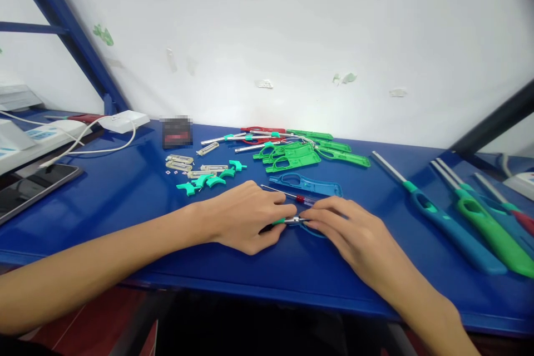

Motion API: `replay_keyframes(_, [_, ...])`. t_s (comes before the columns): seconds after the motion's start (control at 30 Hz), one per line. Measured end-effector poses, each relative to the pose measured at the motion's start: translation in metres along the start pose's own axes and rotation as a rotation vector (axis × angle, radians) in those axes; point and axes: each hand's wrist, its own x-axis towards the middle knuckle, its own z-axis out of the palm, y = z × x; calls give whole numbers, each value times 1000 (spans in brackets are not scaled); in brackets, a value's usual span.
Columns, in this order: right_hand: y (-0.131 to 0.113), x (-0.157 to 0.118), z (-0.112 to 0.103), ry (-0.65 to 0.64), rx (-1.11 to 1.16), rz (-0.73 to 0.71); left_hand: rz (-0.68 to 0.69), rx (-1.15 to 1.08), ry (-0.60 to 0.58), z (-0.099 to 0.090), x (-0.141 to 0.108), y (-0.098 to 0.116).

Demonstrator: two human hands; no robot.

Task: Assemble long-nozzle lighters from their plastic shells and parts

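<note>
Near the front middle of the blue table, my left hand point(250, 217) is closed on a small green and metal part point(279, 222). My right hand point(354, 228) has its fingertips pressed together at the other end of a silvery metal piece point(294, 219). A blue plastic loop point(312, 230) shows under the right fingers, mostly hidden by them. Just behind the hands lies a screwdriver point(299, 198) with a red and clear handle and a thin shaft. Farther back is a blue handle half-shell point(308, 182), lying flat.
Green half-shells point(296, 157) and metal tubes point(250, 137) lie at the back; teal triggers point(216, 181) and beige parts point(179, 164) at left. Finished-looking lighters point(454, 222) lie right. A phone point(39, 184) and power strip point(125, 120) are left.
</note>
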Motion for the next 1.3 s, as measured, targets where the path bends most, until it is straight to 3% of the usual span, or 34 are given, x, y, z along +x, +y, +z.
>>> replay_keyframes(0.57, [8,-5,3,-65,6,1,36,65,79,3,-1,2])
replay_keyframes(1.13, [-9,0,-7,-67,40,17,58,135,105,2,1,6])
replay_keyframes(1.3, [-11,1,-10,-76,46,18,88,134,173,2,0,4])
